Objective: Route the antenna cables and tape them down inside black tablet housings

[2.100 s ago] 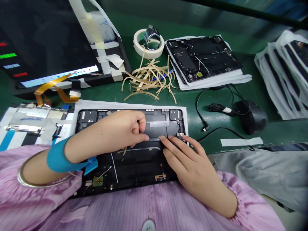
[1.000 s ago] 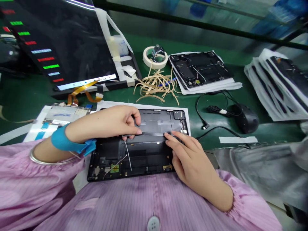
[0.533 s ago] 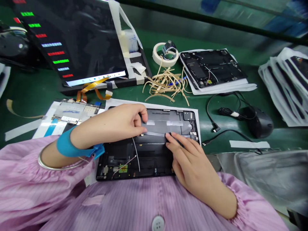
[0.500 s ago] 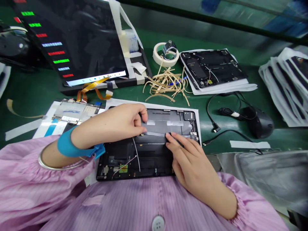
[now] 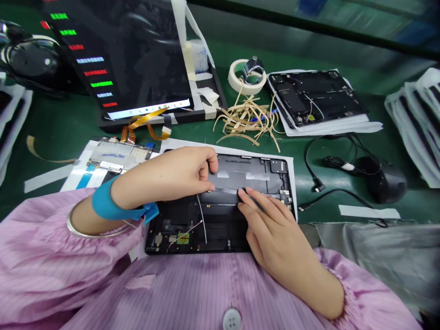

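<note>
An opened black tablet chassis (image 5: 192, 224) lies on white paper right in front of me. My left hand (image 5: 175, 172) is curled, its thumb and fingers pinching the left end of a thin clear strip (image 5: 225, 189) that crosses a grey panel (image 5: 247, 176) in the chassis. My right hand (image 5: 271, 224) rests on the chassis, fingers together and extended, fingertips pressing the strip's right end. A blue band (image 5: 110, 208) wraps my left wrist. White wires run over the lower part of the chassis.
A dark monitor (image 5: 130, 59) with taped edges stands at the back left. A tape roll (image 5: 237, 80), a heap of tan backing strips (image 5: 247, 121), a second open chassis (image 5: 316, 98), a mouse (image 5: 387, 178) with cables, and a circuit board (image 5: 113, 153) surround the work.
The view has shifted, so everything sits further right and lower. My left hand has lifted the strip's left end off the panel slightly; my right fingertips stay on its right end.
</note>
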Available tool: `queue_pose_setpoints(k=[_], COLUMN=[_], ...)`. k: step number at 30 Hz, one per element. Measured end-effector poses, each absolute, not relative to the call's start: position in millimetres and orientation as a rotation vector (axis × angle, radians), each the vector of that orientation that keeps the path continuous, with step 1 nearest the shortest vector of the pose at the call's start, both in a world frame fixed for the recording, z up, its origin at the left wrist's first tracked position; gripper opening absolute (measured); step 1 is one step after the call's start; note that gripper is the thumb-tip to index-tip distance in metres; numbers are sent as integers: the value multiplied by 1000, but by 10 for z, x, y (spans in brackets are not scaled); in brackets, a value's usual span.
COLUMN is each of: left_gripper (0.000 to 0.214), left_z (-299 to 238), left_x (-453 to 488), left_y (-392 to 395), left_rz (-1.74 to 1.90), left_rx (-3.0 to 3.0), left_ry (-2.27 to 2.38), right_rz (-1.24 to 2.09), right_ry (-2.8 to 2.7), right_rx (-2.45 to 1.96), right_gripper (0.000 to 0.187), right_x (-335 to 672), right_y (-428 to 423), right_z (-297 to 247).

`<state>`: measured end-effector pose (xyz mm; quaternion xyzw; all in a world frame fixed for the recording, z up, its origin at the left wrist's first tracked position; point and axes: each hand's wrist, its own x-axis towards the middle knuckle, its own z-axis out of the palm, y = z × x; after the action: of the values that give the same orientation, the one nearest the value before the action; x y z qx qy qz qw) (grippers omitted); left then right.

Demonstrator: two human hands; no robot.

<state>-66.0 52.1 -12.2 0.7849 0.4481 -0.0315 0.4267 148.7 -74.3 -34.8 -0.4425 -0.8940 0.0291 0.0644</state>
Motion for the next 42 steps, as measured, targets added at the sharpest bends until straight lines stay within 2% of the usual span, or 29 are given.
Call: queue_pose_setpoints(k=[8,42], left_gripper=[15,17], left_z=[-99,-57], left_x=[-665,-660], left_y=[489,514], left_rz=[10,-128], left_rx=[2006,2008], left_ry=[1025,1049], right_rz=[68,23], right_ry=[-2711,-2813], right_rx=[-1359,-1269], right_gripper=[34,39], right_x=[1467,1297], right_y=[-746,-648], right_z=[-355,-347])
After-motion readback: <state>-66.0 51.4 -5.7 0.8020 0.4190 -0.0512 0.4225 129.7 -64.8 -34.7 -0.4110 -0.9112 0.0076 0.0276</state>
